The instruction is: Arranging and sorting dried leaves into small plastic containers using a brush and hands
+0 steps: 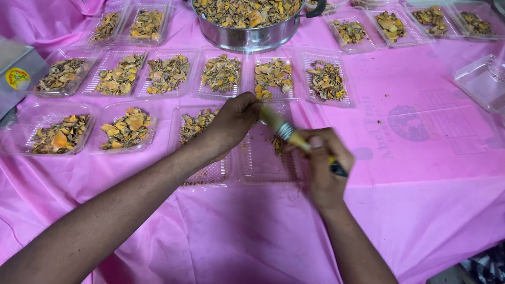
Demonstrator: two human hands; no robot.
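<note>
Forearms reach over the pink plastic tablecloth (252, 236). Right hand (325, 168) grips a yellow-handled brush (288, 132), bristles meeting the left hand (236, 120), whose curled fingers seem to pinch them. Beneath lies a nearly empty clear plastic tray (268, 158); filled trays (221, 73) and a steel pot (252, 31) stand beyond.

1 head view, looking steeply down, close over pink table (421, 173).

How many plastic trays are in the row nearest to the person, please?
4 trays: two full at the far left, one under the left hand, one nearly empty under the brush.
</note>
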